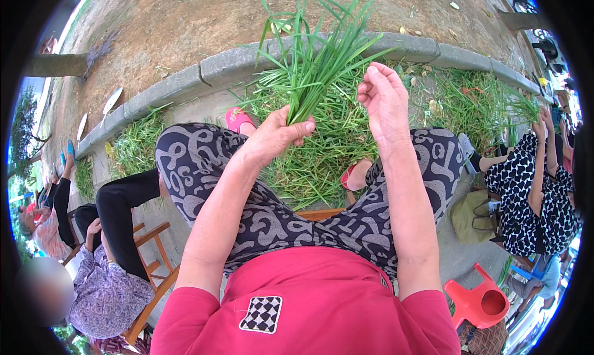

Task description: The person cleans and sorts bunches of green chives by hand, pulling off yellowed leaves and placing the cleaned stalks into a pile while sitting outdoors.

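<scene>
A bunch of long green grass-like leaves [320, 72] fans upward from my left hand [283, 134], which grips its lower ends between thumb and fingers. To the right of the bunch, my right hand [384, 95] is raised with its fingers curled; the thumb and fingertips are close together near a leaf tip. Whether a blade lies between them cannot be told. Under both hands, a heap of cut green leaves [320, 169] covers the ground between my feet.
A stone kerb [246, 63] curves beyond the heap, with bare soil behind it. People sit on both sides; one at right holds green leaves [522, 105]. More leaf piles lie along the kerb. A green bag [471, 216], a red plastic stool [478, 299] and a wooden chair [155, 280] stand nearby.
</scene>
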{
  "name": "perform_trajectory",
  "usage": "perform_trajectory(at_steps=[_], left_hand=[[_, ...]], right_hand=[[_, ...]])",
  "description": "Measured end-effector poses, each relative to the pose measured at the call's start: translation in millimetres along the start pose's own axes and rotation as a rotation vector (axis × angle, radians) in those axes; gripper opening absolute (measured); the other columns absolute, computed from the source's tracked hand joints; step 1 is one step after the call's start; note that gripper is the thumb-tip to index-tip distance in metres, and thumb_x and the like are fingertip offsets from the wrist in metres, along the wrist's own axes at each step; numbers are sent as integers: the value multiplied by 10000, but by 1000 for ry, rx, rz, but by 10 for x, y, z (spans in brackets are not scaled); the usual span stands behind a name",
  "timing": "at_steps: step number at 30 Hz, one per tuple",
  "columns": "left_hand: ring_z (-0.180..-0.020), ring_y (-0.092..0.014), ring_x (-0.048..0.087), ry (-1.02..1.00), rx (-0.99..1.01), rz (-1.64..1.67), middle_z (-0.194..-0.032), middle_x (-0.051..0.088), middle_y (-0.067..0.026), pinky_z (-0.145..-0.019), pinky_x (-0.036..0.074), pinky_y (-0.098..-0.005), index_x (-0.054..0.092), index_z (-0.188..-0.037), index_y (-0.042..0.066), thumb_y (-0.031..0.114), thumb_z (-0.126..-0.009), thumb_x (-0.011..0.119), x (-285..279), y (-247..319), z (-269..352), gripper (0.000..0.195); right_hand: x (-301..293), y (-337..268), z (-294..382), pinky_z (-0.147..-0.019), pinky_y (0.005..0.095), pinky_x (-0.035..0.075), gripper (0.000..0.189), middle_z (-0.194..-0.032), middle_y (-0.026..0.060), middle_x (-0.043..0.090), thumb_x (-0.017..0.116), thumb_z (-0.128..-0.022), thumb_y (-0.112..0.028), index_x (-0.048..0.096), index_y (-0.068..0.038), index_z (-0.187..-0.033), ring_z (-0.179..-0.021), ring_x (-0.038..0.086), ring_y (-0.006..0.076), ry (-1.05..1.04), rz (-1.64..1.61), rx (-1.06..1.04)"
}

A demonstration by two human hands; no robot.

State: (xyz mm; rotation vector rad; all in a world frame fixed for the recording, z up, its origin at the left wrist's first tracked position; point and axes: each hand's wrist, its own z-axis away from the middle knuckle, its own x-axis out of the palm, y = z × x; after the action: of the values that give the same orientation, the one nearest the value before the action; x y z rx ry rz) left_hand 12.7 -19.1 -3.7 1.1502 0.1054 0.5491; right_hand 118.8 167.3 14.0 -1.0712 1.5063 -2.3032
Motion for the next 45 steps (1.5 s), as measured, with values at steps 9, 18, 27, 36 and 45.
perform_trajectory(at_steps=[9, 18, 27, 36, 45], left_hand=[[-672, -68, 457, -31, -10, -74, -784, 536, 42, -617, 397, -219, 556, -979, 89, 233, -853, 657, 12, -18, 0, 216], [-688, -59, 472, -56, -57, -90, -813, 542, 54, -639, 409, -206, 574, -961, 94, 223, -837, 669, 47, 48, 29, 203], [-669, -62, 466, -60, -59, -59, -785, 532, 47, -630, 406, -210, 575, -947, 88, 244, -841, 672, 22, 7, 15, 212], [-614, -75, 415, -121, -44, 110, -732, 459, 34, -618, 406, -243, 525, -958, 86, 312, -860, 651, 39, 36, 26, 276], [-609, -71, 383, -167, -21, 131, -679, 405, 49, -584, 389, -251, 501, -1023, 69, 325, -892, 601, 60, 57, -39, 304]], right_hand=[[23, 31, 13, -585, 234, 455, 145, -848, 18, 600, 566, -907, -172, 560, -64, -1003, -673, 572, 106, -94, -67, 94], [41, 32, 15, -588, 216, 452, 138, -820, -17, 599, 662, -842, -103, 578, -78, -949, -670, 574, 84, -96, 38, 2], [129, 22, 86, -594, 211, 452, 160, -791, -5, 602, 679, -827, -114, 584, -70, -948, -666, 572, 85, -179, 287, -5], [84, 132, 56, -574, 286, 462, 152, -713, 95, 602, 659, -794, -66, 547, 6, -867, -626, 592, 145, 8, 1072, -616], [86, 218, -34, -517, 207, 415, 116, -666, -3, 548, 657, -802, -42, 543, -63, -804, -545, 517, 78, 151, 269, -70]])
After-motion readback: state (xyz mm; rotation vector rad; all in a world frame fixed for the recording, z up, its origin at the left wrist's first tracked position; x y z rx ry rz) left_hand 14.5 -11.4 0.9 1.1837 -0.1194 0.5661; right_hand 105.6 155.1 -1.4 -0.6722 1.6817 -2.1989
